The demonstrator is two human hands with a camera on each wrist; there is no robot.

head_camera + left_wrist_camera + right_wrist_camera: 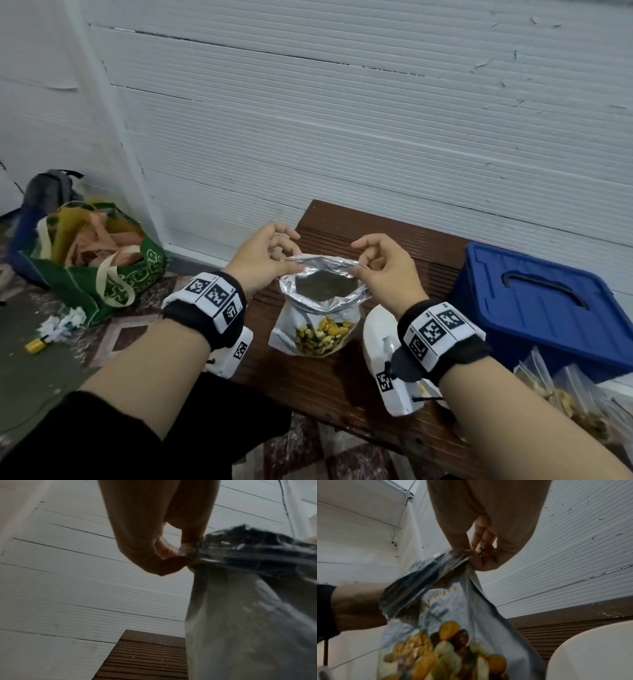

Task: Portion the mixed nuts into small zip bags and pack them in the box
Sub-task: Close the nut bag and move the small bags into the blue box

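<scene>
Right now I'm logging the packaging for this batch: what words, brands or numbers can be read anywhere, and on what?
"nuts", in gold letters on the nut bag both hands hold; only this word reads, faintly.
Larger dark letters below it on the bag: too blurred to read.
White lettering on the green tote bag: folded, unreadable.
Wristband squares: coded patterns, no words.

head view high, looking down, wrist views close, upward, sharing nut pouch (318, 308)
</scene>
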